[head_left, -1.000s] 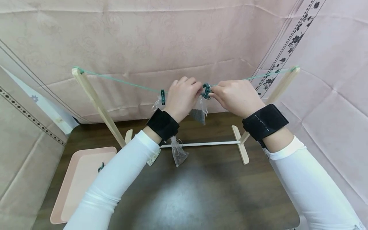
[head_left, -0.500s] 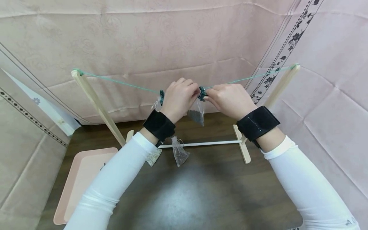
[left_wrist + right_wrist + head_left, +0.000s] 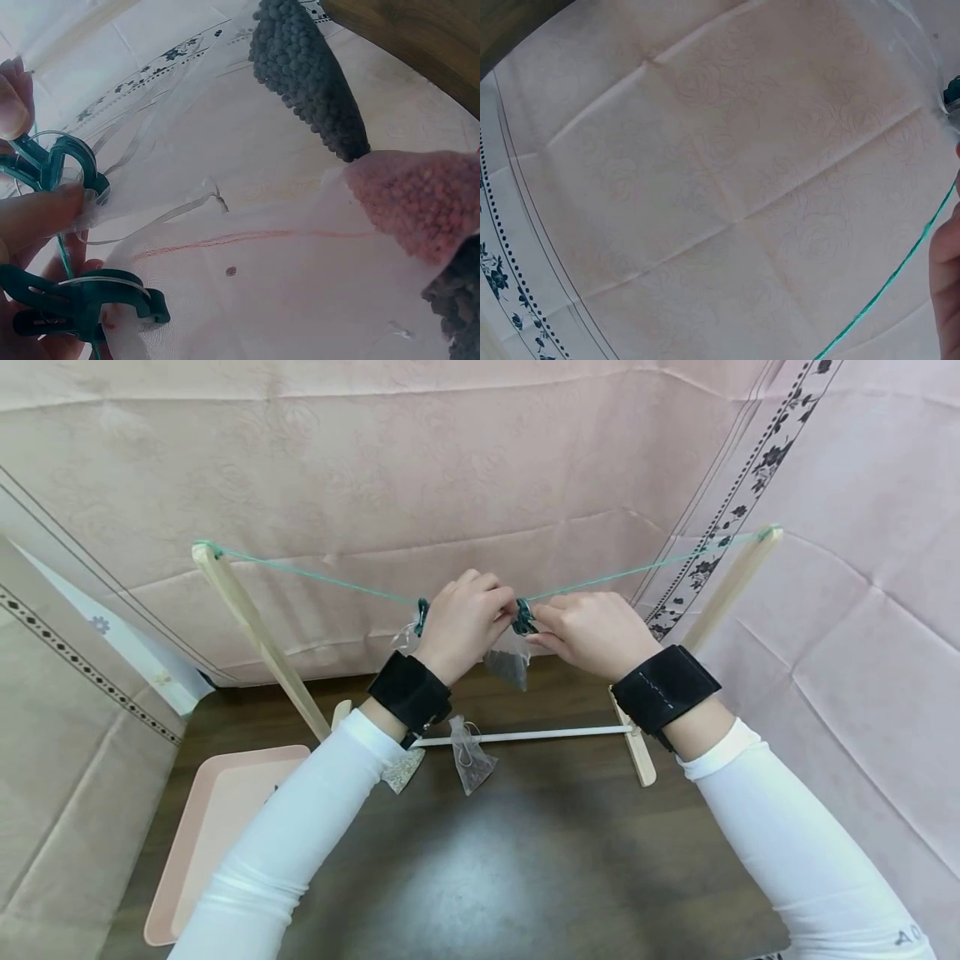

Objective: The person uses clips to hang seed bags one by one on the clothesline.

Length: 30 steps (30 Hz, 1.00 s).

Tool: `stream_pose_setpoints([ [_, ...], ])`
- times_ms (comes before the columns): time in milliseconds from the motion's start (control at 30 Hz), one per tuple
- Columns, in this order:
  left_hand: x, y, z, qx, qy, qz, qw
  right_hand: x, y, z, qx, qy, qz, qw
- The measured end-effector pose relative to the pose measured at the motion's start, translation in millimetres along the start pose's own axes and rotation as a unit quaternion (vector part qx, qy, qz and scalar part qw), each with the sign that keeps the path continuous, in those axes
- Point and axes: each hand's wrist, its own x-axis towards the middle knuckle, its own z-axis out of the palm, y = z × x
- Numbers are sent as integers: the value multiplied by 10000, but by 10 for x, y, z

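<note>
My left hand [image 3: 467,618] pinches the gathered top of a sheer drawstring pouch of dark grey beads [image 3: 507,668] at the green line [image 3: 315,575]. A dark green plastic clip [image 3: 522,617] sits on the line and the pouch's top. My right hand [image 3: 600,631] has its thumb and forefinger about this clip's handles. In the left wrist view the handles of the clip [image 3: 52,161] stand spread. Nearer lies a second green clip [image 3: 90,300] on a sheer pouch. A pouch of pink beads [image 3: 420,199] hangs there too, largely hidden by my left hand in the head view.
The line runs between two wooden posts [image 3: 258,639] joined low down by a white rod [image 3: 555,734]. Two more pouches, one greyish [image 3: 472,760] and one pale [image 3: 403,770], lie by it. A pink tray [image 3: 202,827] stands at left, partly behind my left sleeve.
My right hand has brought the clip left and down to the pouch top beside my left fingers. Its thumb and forefinger have spread a little at the handles. The left hand keeps its pinch.
</note>
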Motion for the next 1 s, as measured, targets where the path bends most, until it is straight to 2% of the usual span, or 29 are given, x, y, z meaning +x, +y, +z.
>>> stream_pose_setpoints([
  [233,-36,-3,20,114,206,41,9997,14,-25,0,-98,13,-104,9999],
  [633,-82,13,43,413,276,151,9987,4,-70,4,-263,-166,278,9991],
  [867,-135,21,71,733,494,306,9956,-30,-61,40,-215,-351,465,9981],
  [1000,-170,22,72,849,558,277,9944,-67,-73,55,-98,-500,541,9972],
])
